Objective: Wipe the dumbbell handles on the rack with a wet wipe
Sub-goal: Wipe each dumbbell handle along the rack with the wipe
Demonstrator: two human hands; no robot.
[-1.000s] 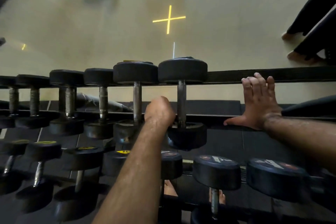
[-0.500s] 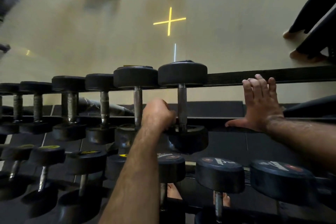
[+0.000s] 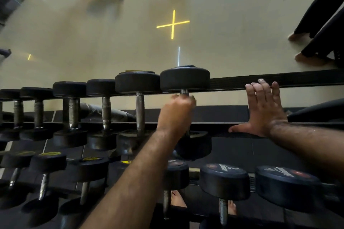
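On the top rack (image 3: pixel 279 80), the left hand (image 3: pixel 176 112) curls round the rightmost dumbbell (image 3: pixel 185 78) handle; no wipe visible.
Neighbouring dumbbells (image 3: pixel 137 82) crowd its left; the right hand (image 3: pixel 264 109) rests flat, fingers straight, on bare rail.

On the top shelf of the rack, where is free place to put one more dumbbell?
Free: the top rails right of the last dumbbell, though the right hand rests across that stretch. Crowded: everything left of the left hand, dumbbells packed closely.
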